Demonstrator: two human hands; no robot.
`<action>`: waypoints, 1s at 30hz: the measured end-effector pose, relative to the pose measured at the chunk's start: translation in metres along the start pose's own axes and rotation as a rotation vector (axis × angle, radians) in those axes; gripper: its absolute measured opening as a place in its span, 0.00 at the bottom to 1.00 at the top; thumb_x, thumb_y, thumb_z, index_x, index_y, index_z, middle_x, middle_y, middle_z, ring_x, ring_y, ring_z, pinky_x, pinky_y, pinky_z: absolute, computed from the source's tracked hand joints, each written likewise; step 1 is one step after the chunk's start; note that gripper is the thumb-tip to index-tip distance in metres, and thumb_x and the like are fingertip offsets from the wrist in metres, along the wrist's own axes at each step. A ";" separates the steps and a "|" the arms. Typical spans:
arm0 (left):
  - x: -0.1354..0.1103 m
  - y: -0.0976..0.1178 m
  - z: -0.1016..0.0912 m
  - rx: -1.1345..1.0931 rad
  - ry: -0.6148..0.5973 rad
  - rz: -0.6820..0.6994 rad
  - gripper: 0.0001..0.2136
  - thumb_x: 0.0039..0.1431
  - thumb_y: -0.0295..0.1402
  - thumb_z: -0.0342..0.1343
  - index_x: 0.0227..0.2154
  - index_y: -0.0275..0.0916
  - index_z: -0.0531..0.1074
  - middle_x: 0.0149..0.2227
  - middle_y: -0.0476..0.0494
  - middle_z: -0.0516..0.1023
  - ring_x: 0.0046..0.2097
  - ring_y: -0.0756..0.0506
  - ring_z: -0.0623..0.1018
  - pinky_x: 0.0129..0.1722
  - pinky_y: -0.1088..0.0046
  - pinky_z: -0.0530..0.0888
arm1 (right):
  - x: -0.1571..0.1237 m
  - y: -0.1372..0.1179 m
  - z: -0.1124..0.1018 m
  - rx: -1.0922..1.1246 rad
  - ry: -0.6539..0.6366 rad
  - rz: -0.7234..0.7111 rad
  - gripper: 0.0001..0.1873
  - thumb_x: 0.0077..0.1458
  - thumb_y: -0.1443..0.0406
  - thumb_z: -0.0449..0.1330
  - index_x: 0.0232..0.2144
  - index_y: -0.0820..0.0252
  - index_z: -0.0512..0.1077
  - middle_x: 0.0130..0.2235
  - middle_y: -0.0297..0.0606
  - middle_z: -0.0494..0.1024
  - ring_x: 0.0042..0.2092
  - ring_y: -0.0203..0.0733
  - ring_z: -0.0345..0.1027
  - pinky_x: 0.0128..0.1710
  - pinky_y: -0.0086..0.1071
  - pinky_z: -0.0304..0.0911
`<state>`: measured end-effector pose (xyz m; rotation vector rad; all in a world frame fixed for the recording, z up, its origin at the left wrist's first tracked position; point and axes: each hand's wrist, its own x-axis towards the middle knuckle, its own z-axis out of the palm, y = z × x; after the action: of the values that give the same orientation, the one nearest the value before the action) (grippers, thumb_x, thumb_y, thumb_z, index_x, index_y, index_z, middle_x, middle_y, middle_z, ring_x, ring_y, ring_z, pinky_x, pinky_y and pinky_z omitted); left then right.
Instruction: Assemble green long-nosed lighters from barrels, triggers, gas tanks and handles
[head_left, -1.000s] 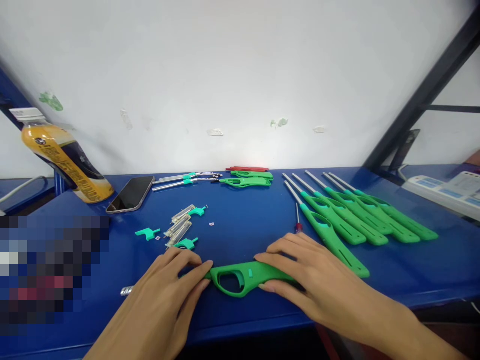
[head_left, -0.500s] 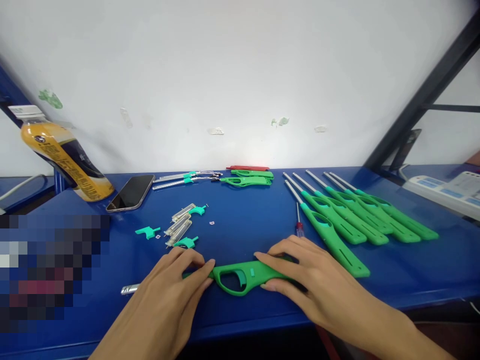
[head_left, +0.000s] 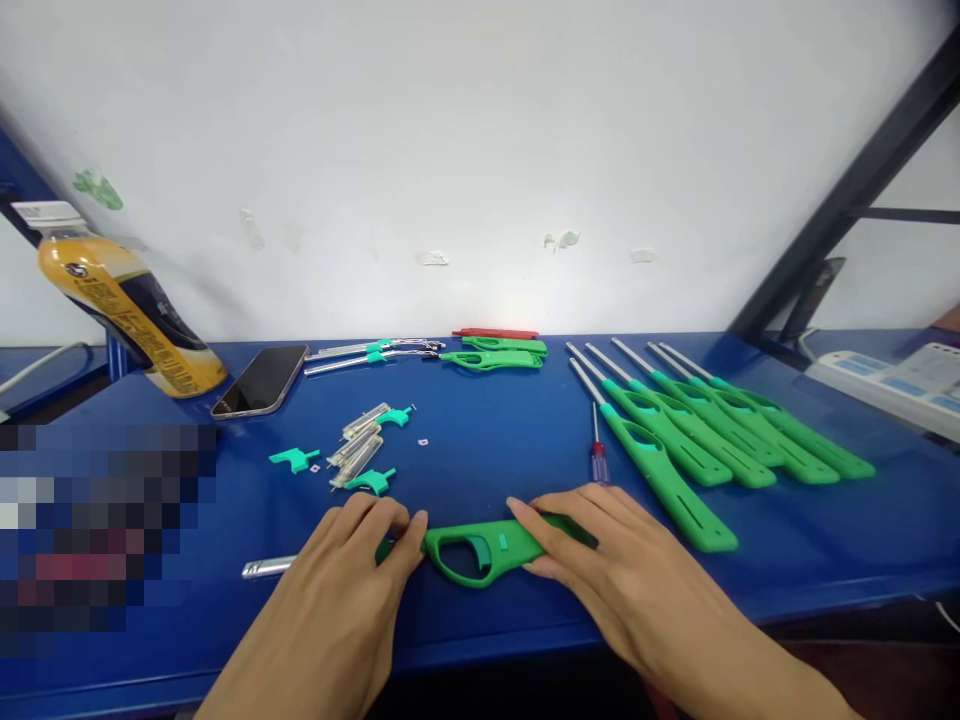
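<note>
Low over the front of the blue table lies a green gas lighter, its teal trigger showing inside the loop. My left hand pinches it at the neck, where the green body meets the nozzle; the metal tube pokes out to the left beyond my fingers. Around the handle end, my right hand is closed with thumb and fingers, covering much of it. A screwdriver with a clear purple and red handle lies just beyond my right hand. Teal triggers and clear fuel tanks lie beyond my left hand.
Several finished-looking green lighters are fanned out at the right. Green shell halves, a red shell and metal tubes with wires lie by the wall. A phone and a yellow bottle are at the left.
My left hand has shifted slightly to the right, so more of the metal tube shows. My right fingers have moved a little, uncovering more of the handle end and the screwdriver.
</note>
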<state>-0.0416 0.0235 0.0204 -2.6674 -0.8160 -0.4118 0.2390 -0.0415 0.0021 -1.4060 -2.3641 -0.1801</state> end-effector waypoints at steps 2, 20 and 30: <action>-0.001 0.001 -0.001 0.007 0.011 -0.013 0.28 0.57 0.15 0.45 0.55 0.35 0.79 0.45 0.38 0.83 0.47 0.37 0.81 0.48 0.56 0.82 | -0.001 0.000 0.000 -0.011 0.006 0.007 0.22 0.76 0.61 0.51 0.68 0.53 0.64 0.49 0.42 0.79 0.46 0.50 0.74 0.48 0.51 0.73; -0.030 -0.018 0.018 -0.083 0.020 -0.135 0.16 0.73 0.30 0.50 0.58 0.49 0.73 0.55 0.46 0.82 0.53 0.39 0.81 0.55 0.59 0.74 | -0.002 0.000 0.000 0.005 -0.009 0.008 0.21 0.77 0.57 0.49 0.66 0.54 0.64 0.53 0.46 0.75 0.52 0.53 0.73 0.53 0.53 0.72; -0.032 -0.018 0.011 -0.153 -0.056 -0.064 0.31 0.69 0.21 0.49 0.72 0.50 0.59 0.62 0.43 0.76 0.62 0.37 0.77 0.62 0.54 0.74 | -0.002 0.002 -0.009 0.205 -0.059 0.065 0.19 0.77 0.56 0.49 0.65 0.48 0.61 0.57 0.40 0.77 0.61 0.46 0.73 0.60 0.42 0.73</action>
<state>-0.0757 0.0260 0.0022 -2.8108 -0.9235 -0.4326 0.2440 -0.0453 0.0094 -1.4035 -2.3040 0.1202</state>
